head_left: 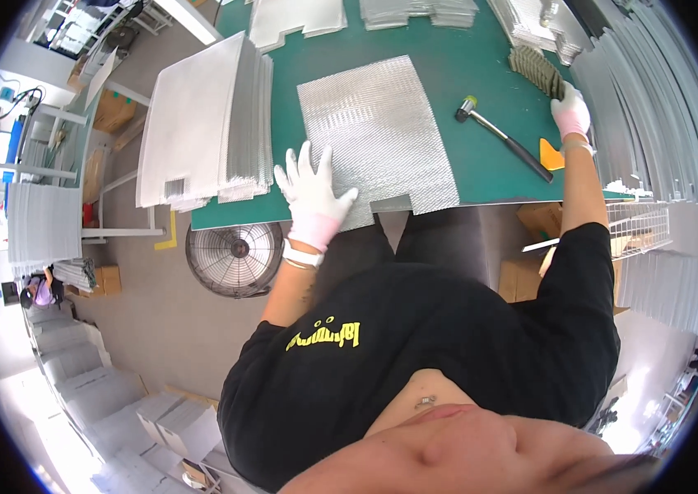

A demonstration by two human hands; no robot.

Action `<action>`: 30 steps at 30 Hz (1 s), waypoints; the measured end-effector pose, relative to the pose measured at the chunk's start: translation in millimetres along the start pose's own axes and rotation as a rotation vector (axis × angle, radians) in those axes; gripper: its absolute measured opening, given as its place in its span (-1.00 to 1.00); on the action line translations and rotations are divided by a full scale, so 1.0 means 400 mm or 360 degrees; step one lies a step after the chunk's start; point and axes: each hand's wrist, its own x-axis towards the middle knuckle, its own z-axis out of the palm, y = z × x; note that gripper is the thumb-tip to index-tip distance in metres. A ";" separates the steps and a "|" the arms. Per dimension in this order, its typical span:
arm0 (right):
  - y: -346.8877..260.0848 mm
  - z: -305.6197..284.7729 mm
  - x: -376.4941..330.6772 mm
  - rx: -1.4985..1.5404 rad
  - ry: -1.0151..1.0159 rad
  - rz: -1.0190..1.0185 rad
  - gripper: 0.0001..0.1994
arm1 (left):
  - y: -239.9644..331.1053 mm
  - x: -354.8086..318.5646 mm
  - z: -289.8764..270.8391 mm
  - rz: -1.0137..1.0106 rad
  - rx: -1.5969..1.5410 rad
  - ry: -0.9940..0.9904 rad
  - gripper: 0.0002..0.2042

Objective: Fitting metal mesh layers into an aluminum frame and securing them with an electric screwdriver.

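Note:
A silvery sheet with a fine mesh-like texture (374, 132) lies flat on the green table, a notch cut in its near edge. My left hand (312, 193), in a white and pink glove, rests with spread fingers on the sheet's left edge near the front. At the right, my gloved right hand (571, 113) is closed round the near end of an olive-green, ribbed, elongated piece (537, 72). Its fingertips are partly hidden. Between the hands lies a hammer (507, 138) with a black grip and a yellow-green face. A yellow-orange flat scraper-like piece (551, 155) sits below the right hand.
A thick stack of pale sheets (193, 123) stands at the table's left. More notched sheets (298, 20) lie along the far side. Many upright panels (653, 107) crowd the right. A round floor fan (238, 255) stands below the table's left front edge, beside my left forearm.

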 end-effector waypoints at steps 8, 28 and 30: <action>0.098 -0.091 -0.114 0.0600 -0.0083 0.0174 -0.58 | -0.027 -0.220 0.066 0.0482 -0.1381 0.0354 -0.67; -0.484 0.023 -0.912 0.3227 -0.1933 0.0915 -0.67 | 0.068 -0.209 0.222 -0.1025 -0.3463 -0.0368 -0.70; -0.481 0.036 -0.910 0.3220 -0.2033 0.0877 -0.67 | 0.068 -0.210 0.220 -0.0997 -0.3373 -0.0284 -0.70</action>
